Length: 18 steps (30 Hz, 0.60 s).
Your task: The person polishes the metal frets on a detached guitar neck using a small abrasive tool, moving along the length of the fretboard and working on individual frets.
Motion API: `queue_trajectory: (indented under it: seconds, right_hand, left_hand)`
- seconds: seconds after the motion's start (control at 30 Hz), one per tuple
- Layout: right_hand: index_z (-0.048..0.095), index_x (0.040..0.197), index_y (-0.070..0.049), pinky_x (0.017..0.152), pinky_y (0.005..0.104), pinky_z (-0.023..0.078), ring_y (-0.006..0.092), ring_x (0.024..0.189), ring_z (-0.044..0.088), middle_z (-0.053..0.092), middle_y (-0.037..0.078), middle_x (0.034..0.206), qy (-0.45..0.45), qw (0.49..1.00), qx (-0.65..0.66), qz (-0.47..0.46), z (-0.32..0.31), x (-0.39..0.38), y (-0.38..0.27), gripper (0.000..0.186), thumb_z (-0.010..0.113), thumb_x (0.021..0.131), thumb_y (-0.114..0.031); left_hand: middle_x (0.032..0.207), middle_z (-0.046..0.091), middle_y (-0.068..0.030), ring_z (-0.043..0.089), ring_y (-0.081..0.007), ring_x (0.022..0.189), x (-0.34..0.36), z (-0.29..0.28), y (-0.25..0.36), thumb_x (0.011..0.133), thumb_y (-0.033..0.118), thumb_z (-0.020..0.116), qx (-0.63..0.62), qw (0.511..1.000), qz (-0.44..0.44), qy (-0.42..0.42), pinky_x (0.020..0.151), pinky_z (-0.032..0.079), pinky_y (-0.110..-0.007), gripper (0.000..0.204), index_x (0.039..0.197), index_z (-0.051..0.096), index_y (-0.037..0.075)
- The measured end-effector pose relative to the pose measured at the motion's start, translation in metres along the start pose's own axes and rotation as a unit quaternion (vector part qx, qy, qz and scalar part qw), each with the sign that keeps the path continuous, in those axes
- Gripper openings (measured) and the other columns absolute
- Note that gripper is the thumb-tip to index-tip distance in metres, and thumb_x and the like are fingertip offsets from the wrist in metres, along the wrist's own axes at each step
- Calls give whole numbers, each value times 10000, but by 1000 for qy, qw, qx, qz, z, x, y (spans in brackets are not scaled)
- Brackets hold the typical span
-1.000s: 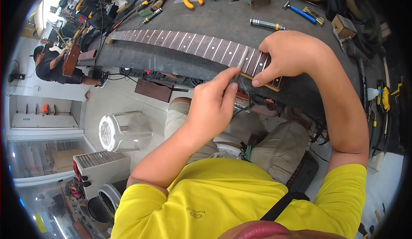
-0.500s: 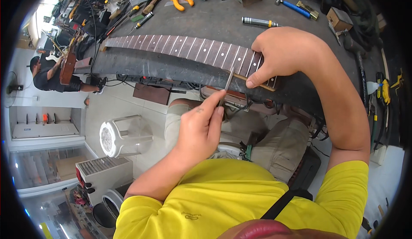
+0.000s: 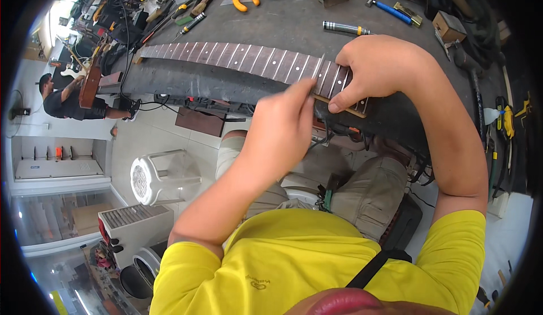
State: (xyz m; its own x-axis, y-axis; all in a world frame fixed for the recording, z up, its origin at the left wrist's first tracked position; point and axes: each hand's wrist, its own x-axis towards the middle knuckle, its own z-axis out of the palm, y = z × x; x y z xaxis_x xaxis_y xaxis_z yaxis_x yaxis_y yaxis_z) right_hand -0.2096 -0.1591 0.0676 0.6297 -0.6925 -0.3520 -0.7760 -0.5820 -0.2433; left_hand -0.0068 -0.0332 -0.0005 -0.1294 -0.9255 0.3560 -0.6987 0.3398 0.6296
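left hand (image 3: 283,125): pinching thin file (image 3: 322,65) | right hand (image 3: 384,69): part-curled, gripping guitar neck (image 3: 254,60) beneath, likely steadying it against counter (image 3: 288,29)

Across the centre, a guitar fretboard (image 3: 254,59) of dark brown wood, dry and matt with visible grain, is crossed by shiny metal frets (image 3: 290,69); a thin metal file (image 3: 321,65) looks dull grey. The surface (image 3: 288,23) beneath is matt charcoal, scuffed pale along its front edge. At the top, pliers (image 3: 236,2) have smooth orange plastic grips. Lower left, a stool (image 3: 141,180) is glossy white plastic on smooth, sheeny floor tiles (image 3: 192,139). Bottom: a soft yellow cloth T-shirt (image 3: 317,247) and creased matt khaki cloth trousers (image 3: 362,202).
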Motion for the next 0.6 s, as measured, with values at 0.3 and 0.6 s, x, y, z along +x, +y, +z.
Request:
queue_trajectory:
  seconds: [0.3, 0.6]
  right_hand:
    - [831, 998, 32, 787, 479, 604, 409, 847, 783, 787, 230, 856, 7, 1000, 8, -13, 5, 2, 2, 747, 899, 749, -668]
    - [832, 1012, 32, 808, 476, 604, 403, 879, 786, 800, 230, 905, 9, 1000, 11, -1, 6, 3, 11, 748, 903, 748, -665]
  left_hand:
    - [757, 683, -206, 715, -316, 644, -37, -15, 8, 1033, -11, 666, -9, 1000, -11, -5, 665, 555, -376, 342, 1370, 722, -33]
    - [846, 728, -273, 744, -358, 715, -35, -11, 8, 1038, 8, 676, -35, 999, -19, -22, 717, 577, -411, 273, 1295, 749, -51]
